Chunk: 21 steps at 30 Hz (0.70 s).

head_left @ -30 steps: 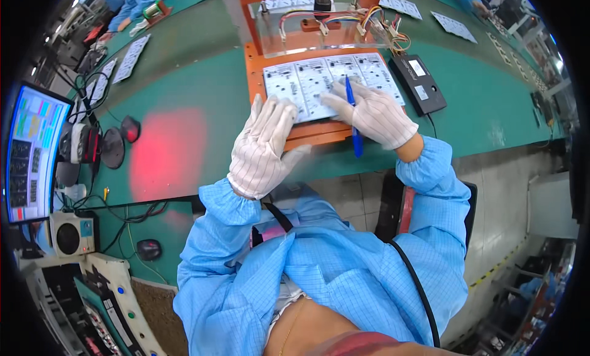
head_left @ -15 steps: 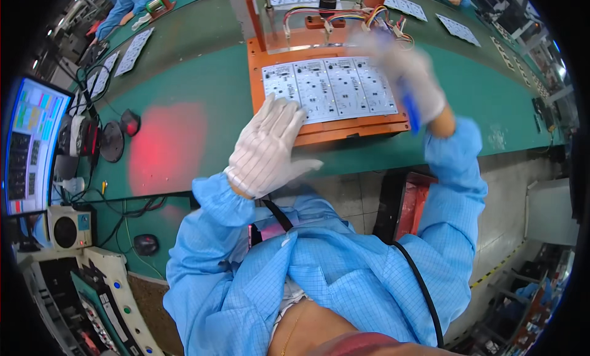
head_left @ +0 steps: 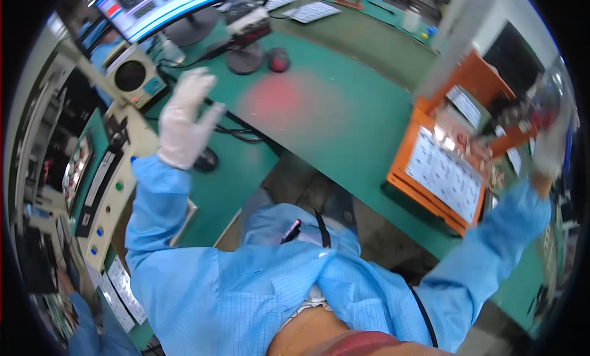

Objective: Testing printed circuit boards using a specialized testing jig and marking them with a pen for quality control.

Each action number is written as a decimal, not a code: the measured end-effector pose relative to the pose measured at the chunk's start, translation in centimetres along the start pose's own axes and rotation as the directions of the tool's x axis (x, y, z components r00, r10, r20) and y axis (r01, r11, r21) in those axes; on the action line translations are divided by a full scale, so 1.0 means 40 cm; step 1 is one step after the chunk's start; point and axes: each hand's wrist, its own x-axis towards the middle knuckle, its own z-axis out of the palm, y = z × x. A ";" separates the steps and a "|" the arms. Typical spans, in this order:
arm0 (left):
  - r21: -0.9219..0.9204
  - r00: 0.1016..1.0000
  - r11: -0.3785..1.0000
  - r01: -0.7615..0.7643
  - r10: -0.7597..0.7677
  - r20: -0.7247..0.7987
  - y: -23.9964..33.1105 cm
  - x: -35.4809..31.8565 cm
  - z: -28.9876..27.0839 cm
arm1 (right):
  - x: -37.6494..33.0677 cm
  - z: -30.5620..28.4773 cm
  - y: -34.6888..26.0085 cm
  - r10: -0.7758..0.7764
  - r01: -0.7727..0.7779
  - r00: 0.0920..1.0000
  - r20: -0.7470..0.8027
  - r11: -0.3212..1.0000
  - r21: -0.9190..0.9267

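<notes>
My left hand, in a white glove, is raised near the monitor and the beige speaker box. Its fingers are up, the thumb stands apart, and nothing is in it. Over at the far right, my gloved right hand is smeared by motion beside the upper part of an orange test fixture. A blurred blue strip shows along that hand; its kind is unclear, and the fingers cannot be made out. A white circuit board panel lies in the fixture, below loose wires.
A lit monitor stands at the back left, with a beige speaker box beneath it. A black-and-red mouse and a round black base sit on the green table. More white boards lie farther back.
The view has swung left, so the fixture now appears at the right. My left hand has left the board panel and risen toward the monitor. My right hand remains near the fixture's upper part.
</notes>
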 end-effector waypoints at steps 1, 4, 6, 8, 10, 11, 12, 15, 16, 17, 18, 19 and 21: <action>0.027 0.992 0.992 0.121 -0.120 -0.046 -0.096 -0.039 -0.046 | -0.050 -0.018 -0.010 0.113 -0.108 0.992 0.065 0.991 -0.076; 0.242 0.859 0.831 0.501 -0.442 -0.260 -0.345 -0.169 -0.202 | -0.139 0.034 -0.064 0.023 0.205 0.847 0.531 0.908 -0.365; 0.303 0.672 0.600 0.741 -0.652 -0.351 -0.451 -0.250 -0.291 | -0.110 0.048 -0.118 0.263 -0.031 0.813 0.520 0.910 -0.413; 0.652 0.680 0.353 0.672 -0.642 -0.354 -0.612 -0.406 -0.394 | -0.056 0.128 -0.205 0.443 -0.104 0.692 0.570 0.842 -0.529; 0.936 0.693 0.090 0.340 -0.697 -0.184 -0.732 -0.514 -0.481 | -0.014 0.271 -0.255 -0.055 0.183 0.888 0.456 0.953 -0.242; 0.981 0.585 -0.055 0.186 -0.796 -0.155 -0.714 -0.584 -0.543 | 0.025 0.399 -0.240 -0.034 0.035 0.829 0.559 0.999 0.009; 0.934 0.538 0.016 0.358 -0.821 -0.192 -0.728 -0.634 -0.589 | 0.058 0.507 -0.227 0.167 -0.120 0.714 0.680 0.986 -0.116; 0.538 0.528 0.384 0.751 -0.838 -0.139 -0.794 -0.642 -0.628 | 0.042 0.831 -0.049 0.018 0.195 0.575 0.818 0.968 -0.159; 0.491 0.508 0.416 0.765 -0.859 -0.062 -0.824 -0.607 -0.649 | -0.019 0.960 0.113 0.043 0.019 0.527 0.849 0.998 -0.063; 0.485 0.516 0.428 0.763 -0.854 -0.059 -0.859 -0.599 -0.661 | -0.023 1.036 0.096 0.167 0.041 0.422 0.891 0.978 -0.203; 0.687 0.549 0.393 0.611 -0.836 -0.010 -0.842 -0.612 -0.692 | -0.039 1.162 0.115 0.213 -0.101 0.360 0.908 0.977 -0.190; 0.831 0.595 0.379 0.407 -0.800 0.073 -0.873 -0.579 -0.697 | -0.114 1.299 0.291 0.227 -0.384 0.328 0.917 0.919 -0.091; 0.807 0.563 0.306 0.506 -0.825 -0.040 -0.881 -0.610 -0.711 | -0.101 1.470 0.250 0.070 -0.032 0.487 0.870 0.998 -0.062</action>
